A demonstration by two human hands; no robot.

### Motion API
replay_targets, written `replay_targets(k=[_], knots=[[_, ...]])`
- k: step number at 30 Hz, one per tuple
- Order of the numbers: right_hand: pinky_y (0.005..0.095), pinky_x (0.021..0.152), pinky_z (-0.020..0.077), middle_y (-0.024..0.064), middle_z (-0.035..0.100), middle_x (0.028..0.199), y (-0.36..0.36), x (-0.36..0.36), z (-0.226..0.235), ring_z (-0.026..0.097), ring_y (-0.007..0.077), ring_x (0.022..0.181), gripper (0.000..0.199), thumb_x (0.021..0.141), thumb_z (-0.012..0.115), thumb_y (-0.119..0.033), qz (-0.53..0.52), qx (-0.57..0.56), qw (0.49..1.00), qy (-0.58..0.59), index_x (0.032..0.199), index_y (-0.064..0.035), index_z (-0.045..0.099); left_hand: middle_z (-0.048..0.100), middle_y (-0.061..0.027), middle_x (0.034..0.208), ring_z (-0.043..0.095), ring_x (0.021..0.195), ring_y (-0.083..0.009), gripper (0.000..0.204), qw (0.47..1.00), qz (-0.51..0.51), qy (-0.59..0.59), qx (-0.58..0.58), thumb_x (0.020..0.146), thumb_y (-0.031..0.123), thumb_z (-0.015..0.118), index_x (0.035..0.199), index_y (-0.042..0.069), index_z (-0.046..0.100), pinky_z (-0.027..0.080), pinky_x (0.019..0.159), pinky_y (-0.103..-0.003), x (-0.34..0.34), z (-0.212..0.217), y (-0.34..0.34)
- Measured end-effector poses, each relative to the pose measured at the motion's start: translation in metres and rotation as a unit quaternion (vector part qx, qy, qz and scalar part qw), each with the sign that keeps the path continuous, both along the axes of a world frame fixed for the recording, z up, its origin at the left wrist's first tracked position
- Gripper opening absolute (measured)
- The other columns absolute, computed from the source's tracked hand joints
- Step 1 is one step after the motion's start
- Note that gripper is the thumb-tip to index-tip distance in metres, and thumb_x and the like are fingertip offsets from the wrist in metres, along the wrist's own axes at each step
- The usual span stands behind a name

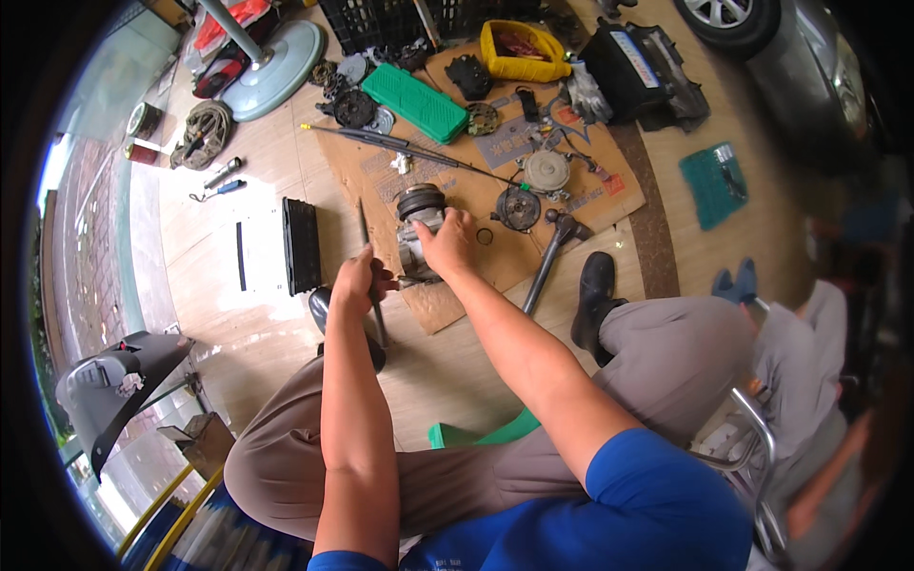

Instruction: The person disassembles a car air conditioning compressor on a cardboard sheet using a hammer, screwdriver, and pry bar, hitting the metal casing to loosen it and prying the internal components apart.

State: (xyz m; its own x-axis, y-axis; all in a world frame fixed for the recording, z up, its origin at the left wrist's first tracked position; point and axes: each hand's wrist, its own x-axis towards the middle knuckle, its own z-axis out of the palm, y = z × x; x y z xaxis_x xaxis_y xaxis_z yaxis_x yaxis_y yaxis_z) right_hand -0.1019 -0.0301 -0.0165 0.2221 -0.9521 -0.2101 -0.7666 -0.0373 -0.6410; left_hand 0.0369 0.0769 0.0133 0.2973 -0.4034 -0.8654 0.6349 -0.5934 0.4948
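My left hand (356, 278) is closed around a long, thin metal bar (364, 226) with a narrow tip, held nearly upright in the picture; its exact kind is unclear. To its right stands a silver metal compressor (409, 249) with a dark grooved pulley (420, 200) on top. My right hand (451, 242) grips the compressor's right side just below the pulley. Under it lies a flattened cardboard sheet (509, 262). A small black ring (485, 236) rests right of my right hand. Farther right are a round black clutch part (517, 207) and a hammer (557, 243).
Beyond the compressor lie a wiper blade (400, 145), a green plastic case (414, 102) and a yellow cut-open container (524, 65). A black car battery (624, 71) stands far right. A black tray (302, 246) is at left, near a flashlight (223, 172). My boot (595, 297) is close to the hammer.
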Motion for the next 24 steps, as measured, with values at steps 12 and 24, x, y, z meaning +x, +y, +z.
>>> replay_targets(k=[12,24], knots=[[0.0469,0.095,0.0441,0.0244,0.05,0.126,-0.033,-0.198,-0.075,0.049,0.0398,0.118,0.059,0.087,0.061,-0.045,-0.212,0.13,0.955,0.165,0.122,0.001,0.049,0.051,-0.0092,0.068,0.058,0.051,-0.0263,0.022,0.992,-0.085,0.095,-0.015,0.096,0.023,0.05,0.1,0.002,0.049,0.046,0.039,-0.036,-0.072,0.002,-0.043],[0.0445,0.084,0.0503,0.0274,0.064,0.102,-0.062,-0.22,-0.124,0.064,0.0392,0.095,0.048,0.088,0.061,-0.032,-0.153,0.133,0.971,0.124,0.117,0.0043,0.051,0.05,-0.0055,0.056,0.048,0.041,-0.0184,0.024,0.986,-0.161,-0.046,0.005,0.094,0.025,0.057,0.083,0.005,0.048,0.038,0.036,-0.033,-0.07,0.01,-0.056]])
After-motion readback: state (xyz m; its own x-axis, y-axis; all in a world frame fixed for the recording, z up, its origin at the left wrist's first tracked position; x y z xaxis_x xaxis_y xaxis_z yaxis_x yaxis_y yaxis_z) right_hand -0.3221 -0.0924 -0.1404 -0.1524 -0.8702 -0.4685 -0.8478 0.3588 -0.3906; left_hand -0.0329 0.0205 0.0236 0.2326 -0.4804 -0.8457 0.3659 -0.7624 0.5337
